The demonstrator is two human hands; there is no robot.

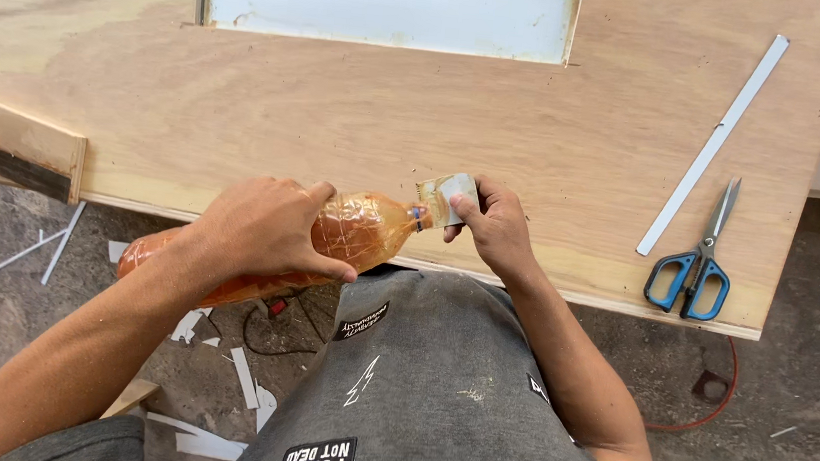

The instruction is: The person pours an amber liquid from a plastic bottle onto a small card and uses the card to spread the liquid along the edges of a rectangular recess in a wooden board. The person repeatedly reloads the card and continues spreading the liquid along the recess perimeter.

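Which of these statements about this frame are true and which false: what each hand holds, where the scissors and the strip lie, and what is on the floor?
1. The left hand grips an orange-tinted plastic bottle lying on its side. True.
2. The right hand holds the scissors. False: its fingers pinch a small flat scraper-like piece at the bottle's mouth.
3. The blue-handled scissors lie on the plywood board, right of both hands. True.
4. The long white strip lies across the bottle. False: it lies on the board just above the scissors.
5. White offcuts lie on the floor. True.
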